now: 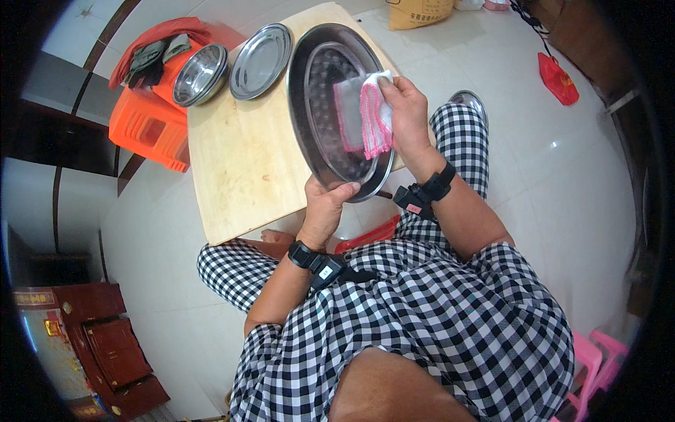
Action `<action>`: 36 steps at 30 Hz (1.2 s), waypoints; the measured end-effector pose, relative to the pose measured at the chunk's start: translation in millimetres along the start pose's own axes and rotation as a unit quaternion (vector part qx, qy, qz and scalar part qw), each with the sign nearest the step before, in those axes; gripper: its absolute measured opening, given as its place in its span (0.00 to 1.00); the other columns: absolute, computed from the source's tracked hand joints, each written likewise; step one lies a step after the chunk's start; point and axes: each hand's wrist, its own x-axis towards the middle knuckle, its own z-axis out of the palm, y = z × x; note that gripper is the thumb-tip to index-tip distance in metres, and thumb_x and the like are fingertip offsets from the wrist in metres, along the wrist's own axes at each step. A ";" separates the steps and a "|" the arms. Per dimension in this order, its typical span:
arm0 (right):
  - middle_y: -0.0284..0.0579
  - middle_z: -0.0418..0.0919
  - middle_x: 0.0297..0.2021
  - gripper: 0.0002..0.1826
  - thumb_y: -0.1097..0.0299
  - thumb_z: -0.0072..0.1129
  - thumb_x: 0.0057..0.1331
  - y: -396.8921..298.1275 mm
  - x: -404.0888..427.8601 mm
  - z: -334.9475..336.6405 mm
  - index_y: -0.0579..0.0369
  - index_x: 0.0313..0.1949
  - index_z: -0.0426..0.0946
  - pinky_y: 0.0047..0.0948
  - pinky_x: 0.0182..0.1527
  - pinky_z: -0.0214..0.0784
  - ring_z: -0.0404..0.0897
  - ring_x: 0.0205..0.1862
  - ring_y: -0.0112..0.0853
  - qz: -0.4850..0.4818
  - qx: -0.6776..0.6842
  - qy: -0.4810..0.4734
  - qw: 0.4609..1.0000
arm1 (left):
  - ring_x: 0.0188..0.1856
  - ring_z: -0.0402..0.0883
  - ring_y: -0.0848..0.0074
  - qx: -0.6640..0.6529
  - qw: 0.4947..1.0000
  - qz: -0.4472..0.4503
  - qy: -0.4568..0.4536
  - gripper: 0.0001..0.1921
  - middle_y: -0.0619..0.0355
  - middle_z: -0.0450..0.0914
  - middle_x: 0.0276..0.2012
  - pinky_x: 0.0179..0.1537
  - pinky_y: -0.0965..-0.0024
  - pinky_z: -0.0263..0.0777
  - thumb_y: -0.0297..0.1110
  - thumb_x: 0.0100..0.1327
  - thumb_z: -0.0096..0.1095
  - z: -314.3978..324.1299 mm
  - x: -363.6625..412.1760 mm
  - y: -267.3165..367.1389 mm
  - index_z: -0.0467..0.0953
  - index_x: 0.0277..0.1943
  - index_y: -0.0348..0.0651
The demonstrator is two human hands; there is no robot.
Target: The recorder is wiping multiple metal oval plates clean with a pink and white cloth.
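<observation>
My left hand (pixel 324 205) grips the near rim of a large oval stainless steel tray (pixel 321 121), thumb on the inside edge. The tray is tilted up over the right part of a wooden table. In my right hand (pixel 408 108) is a folded white cloth with pink stitched edges (pixel 377 118), pinched under the thumb at the tray's right side. The tray's shiny inner face mirrors the cloth. Whether the cloth touches the metal I cannot tell.
On the pale wooden table (pixel 242 184) are an oval metal plate (pixel 261 60) and stacked steel bowls (pixel 200 74) at the left edge. An orange plastic stool (pixel 147 129) with clothes on it stands beyond. A round metal dish (pixel 472 103) lies by my right knee; a red bag (pixel 558 79) is farther right.
</observation>
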 end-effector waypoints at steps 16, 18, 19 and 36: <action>0.42 0.81 0.33 0.18 0.68 0.71 0.57 8.9 -33.7 31.7 0.63 0.42 0.75 0.26 0.35 0.73 0.80 0.33 0.27 0.132 -0.011 -0.120 0.984 | 0.39 0.83 0.67 -0.067 0.983 0.094 0.145 0.22 0.51 0.81 0.42 0.45 0.68 0.78 0.10 0.48 0.58 -3.3 23.4 34.8 0.73 0.50 0.27; 0.43 0.81 0.37 0.21 0.70 0.72 0.56 3.8 -51.9 39.5 0.63 0.46 0.73 0.26 0.39 0.74 0.80 0.37 0.27 0.144 -0.020 -0.166 0.975 | 0.40 0.83 0.66 -0.092 0.970 0.121 0.188 0.21 0.52 0.81 0.41 0.46 0.68 0.77 0.10 0.49 0.59 -6.8 29.8 40.6 0.73 0.49 0.27; 0.43 0.81 0.38 0.23 0.70 0.73 0.55 9.5 -57.6 40.9 0.62 0.46 0.72 0.26 0.41 0.74 0.80 0.38 0.27 0.133 0.002 -0.183 0.974 | 0.40 0.83 0.66 -0.092 0.971 0.121 0.187 0.21 0.52 0.81 0.41 0.46 0.68 0.77 0.10 0.49 0.59 -8.6 31.8 44.1 0.73 0.49 0.27; 0.37 0.81 0.36 0.13 0.73 0.65 0.60 -11.5 -22.1 11.1 0.60 0.44 0.77 0.24 0.43 0.71 0.78 0.37 0.23 0.081 0.055 -0.172 0.980 | 0.40 0.83 0.70 0.047 0.998 0.034 0.040 0.21 0.51 0.84 0.41 0.45 0.70 0.77 0.10 0.47 0.60 -16.4 0.1 62.3 0.77 0.47 0.28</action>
